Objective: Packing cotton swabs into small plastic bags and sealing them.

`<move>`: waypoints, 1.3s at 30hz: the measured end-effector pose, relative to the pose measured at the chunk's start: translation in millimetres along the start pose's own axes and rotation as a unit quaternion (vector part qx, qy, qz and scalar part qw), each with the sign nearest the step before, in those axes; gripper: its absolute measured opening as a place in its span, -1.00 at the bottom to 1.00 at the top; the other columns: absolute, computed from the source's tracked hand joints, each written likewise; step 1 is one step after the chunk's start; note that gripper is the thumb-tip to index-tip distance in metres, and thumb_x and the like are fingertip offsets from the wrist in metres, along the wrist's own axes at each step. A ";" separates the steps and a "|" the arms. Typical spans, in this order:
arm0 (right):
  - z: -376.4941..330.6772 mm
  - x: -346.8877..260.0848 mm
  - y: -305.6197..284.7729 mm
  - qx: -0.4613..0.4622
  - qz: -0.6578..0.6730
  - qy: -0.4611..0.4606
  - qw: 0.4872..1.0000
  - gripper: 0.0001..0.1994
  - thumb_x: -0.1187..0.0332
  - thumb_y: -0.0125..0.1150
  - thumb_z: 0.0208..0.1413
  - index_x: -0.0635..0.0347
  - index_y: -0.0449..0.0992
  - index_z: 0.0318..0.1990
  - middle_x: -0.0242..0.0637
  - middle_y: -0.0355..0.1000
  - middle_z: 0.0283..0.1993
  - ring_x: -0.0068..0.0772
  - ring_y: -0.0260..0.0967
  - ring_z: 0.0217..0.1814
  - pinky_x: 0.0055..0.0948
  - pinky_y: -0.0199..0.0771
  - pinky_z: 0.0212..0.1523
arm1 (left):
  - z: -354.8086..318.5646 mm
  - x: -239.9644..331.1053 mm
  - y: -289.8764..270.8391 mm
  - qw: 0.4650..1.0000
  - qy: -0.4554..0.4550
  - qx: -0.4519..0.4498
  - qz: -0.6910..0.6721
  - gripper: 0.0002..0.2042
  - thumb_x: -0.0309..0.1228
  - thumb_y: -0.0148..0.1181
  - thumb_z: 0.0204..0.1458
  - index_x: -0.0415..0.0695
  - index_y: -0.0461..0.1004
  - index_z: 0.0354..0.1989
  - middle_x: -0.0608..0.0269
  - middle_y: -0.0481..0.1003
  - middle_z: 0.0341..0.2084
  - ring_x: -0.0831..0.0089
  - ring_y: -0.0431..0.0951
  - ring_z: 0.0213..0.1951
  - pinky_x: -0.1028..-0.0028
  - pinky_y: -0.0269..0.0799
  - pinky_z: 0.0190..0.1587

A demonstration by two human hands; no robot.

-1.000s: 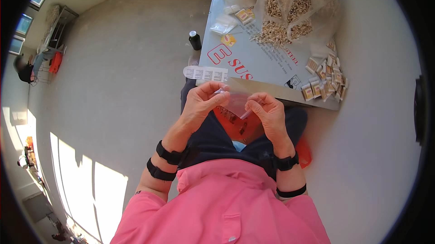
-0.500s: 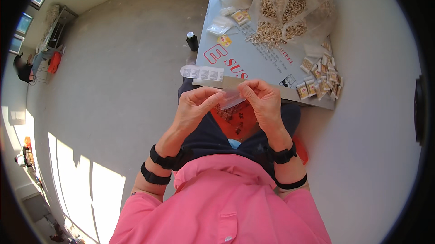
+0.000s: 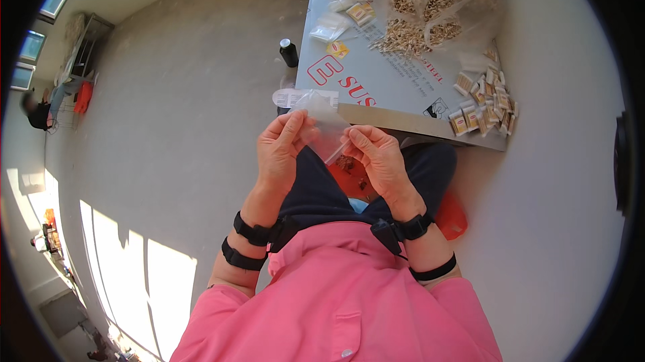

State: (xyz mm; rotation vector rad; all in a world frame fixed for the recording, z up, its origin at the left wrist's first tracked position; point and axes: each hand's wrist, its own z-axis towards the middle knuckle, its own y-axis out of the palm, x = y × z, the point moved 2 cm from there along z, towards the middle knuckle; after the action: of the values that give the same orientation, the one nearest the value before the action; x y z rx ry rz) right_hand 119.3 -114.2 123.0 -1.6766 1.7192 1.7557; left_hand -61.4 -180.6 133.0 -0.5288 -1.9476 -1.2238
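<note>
At the worktop (image 3: 396, 93), pinching with left fingers (image 3: 293, 125) one side of a thin clear bag (image 3: 325, 127), seemingly empty, and with right fingers (image 3: 361, 137) the other; farther right, with pale sticks (image 3: 406, 36) left loose in a large sack (image 3: 467, 0) and small packets (image 3: 495, 106), seemingly already filled, heaped

Left grip (image 3: 277, 151) and right grip (image 3: 381, 159) pinch side by side, apart; forearms (image 3: 430, 253) slant inward.

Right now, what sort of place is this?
Probably a makeshift workroom: a grey-topped table, a large clear bag of small pale pieces, and a pile of little packets near the table's right corner.
</note>
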 end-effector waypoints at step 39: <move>-1.2 29.5 18.3 0.115 -0.472 -0.225 0.845 -0.91 0.49 0.23 0.12 0.29 0.57 -0.25 -0.17 0.51 -0.34 -0.23 0.54 -0.36 -0.39 0.52 -0.32 | -27.6 -37.2 12.9 0.770 0.271 0.017 0.577 -0.91 -0.57 0.29 0.00 -0.19 0.48 -0.39 0.24 0.49 -0.45 0.40 0.57 -0.46 0.45 0.46 -0.41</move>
State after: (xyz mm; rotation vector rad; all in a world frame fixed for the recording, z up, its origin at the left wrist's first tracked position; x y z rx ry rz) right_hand 95.9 -137.3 111.7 -1.4354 0.6421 1.2288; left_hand -18.8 -197.4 118.3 -1.0012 -0.8068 -0.4168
